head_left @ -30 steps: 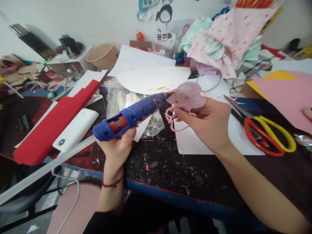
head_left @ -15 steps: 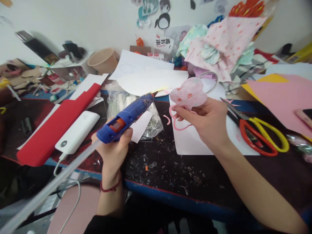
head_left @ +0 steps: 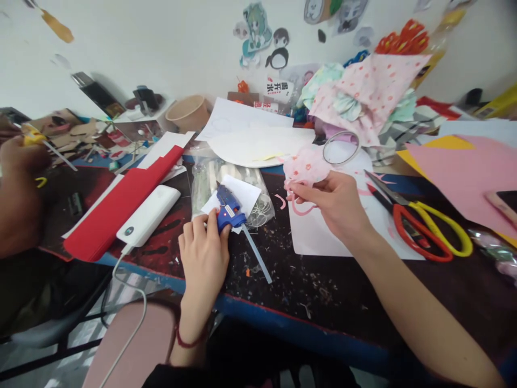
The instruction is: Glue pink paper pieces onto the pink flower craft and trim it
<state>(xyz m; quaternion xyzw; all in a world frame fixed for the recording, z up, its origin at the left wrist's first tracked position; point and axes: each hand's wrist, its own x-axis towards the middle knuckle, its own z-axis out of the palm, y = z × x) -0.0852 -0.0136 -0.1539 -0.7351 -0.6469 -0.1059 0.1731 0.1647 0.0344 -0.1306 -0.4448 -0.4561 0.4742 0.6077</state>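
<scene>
My left hand (head_left: 205, 250) has its fingers around the handle of a blue hot glue gun (head_left: 231, 209), which is low over a folded white paper (head_left: 248, 189) on a clear plastic bag. A translucent glue stick (head_left: 257, 256) sticks out of the gun's rear toward me. Pinched between thumb and fingers of my right hand (head_left: 339, 202) is a pink flower-shaped fabric piece (head_left: 306, 166) with small red prints, together with a pink cut-out outline (head_left: 299, 209) below it. Under this hand lies a white paper sheet (head_left: 315, 240).
Scissors (head_left: 420, 215) with red and yellow handles lie right of my right hand. A white power bank (head_left: 149, 215) with a cable rests beside a red folded sheet (head_left: 121, 207). Another person's hand (head_left: 24, 153) holds a yellow glue gun at far left. Patterned fabric (head_left: 375, 91) is heaped behind.
My left hand has lowered the glue gun from the air onto or near the white paper, its nozzle now pointing away. My right hand still holds the flower piece, tilted differently.
</scene>
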